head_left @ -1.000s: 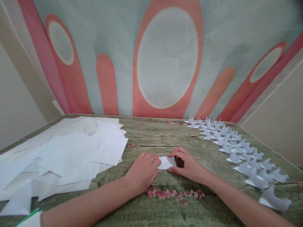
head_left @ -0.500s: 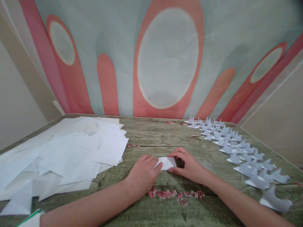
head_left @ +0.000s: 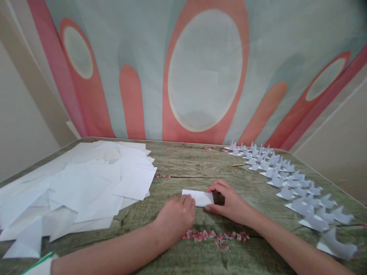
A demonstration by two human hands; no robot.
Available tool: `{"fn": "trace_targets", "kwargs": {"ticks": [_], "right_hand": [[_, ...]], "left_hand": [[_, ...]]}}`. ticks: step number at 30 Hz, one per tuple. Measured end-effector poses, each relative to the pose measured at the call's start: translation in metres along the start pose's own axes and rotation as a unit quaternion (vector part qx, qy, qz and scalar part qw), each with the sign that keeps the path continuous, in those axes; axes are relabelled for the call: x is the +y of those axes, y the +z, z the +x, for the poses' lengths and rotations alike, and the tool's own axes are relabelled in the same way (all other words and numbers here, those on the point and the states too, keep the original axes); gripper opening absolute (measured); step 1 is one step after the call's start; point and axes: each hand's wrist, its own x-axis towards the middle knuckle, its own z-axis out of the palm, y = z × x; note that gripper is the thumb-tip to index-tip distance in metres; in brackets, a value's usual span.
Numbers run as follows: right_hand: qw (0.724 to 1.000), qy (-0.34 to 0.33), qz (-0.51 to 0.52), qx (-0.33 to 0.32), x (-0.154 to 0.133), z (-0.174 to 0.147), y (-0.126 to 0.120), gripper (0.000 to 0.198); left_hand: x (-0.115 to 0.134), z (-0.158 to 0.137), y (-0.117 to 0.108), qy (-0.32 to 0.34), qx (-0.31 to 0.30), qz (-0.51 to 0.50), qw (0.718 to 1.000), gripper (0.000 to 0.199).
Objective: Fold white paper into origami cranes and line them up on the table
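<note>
A small white sheet of paper [head_left: 202, 198], folded into a narrow rectangle, lies on the wooden-patterned table in front of me. My left hand [head_left: 177, 214] is closed at its lower left part, fingers bent over the edge and the thumb out of sight. At the paper's right end, my right hand [head_left: 229, 201] grips it, index finger on the far side and thumb on the near side, leaving a gap between the palm and the paper's end.
Loose white paper sheets [head_left: 94, 187] spread in a heap over the table's left side. Several rows of folded white paper birds [head_left: 301, 203] line the right side. Printed pink blossoms [head_left: 215, 236] mark the table [head_left: 183, 160], and a patterned backdrop [head_left: 155, 95] hangs behind it.
My left hand has slid down and its fingers have curled, uncovering the upper left corner of the folded paper. The right hand keeps its grip, and the view has shifted slightly.
</note>
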Motion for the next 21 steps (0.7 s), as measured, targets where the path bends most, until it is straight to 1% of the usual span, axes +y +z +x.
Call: {"fn": "trace_targets", "kwargs": {"ticks": [4,10,16,19,21], "right_hand": [[1.000,-0.001,-0.007,0.001,-0.001,0.000,0.002,0.033],[1.000,-0.015,-0.024,-0.003,-0.009,0.001,0.005,0.034],[1.000,-0.006,-0.020,0.006,-0.011,0.005,0.007,0.031],[1.000,-0.003,-0.009,0.010,-0.009,0.005,0.008,0.031],[1.000,-0.004,-0.005,0.012,-0.007,0.005,0.009,0.030]], "left_hand": [[0.000,0.000,-0.001,-0.004,-0.001,-0.009,1.000,0.029],[0.000,-0.001,-0.001,-0.005,0.005,-0.019,1.000,0.023],[-0.002,0.000,0.003,0.000,0.011,-0.016,1.000,0.016],[-0.004,0.000,0.005,-0.007,0.032,-0.013,0.999,0.019],[-0.006,0.000,0.005,-0.008,0.045,-0.016,0.999,0.026]]}}
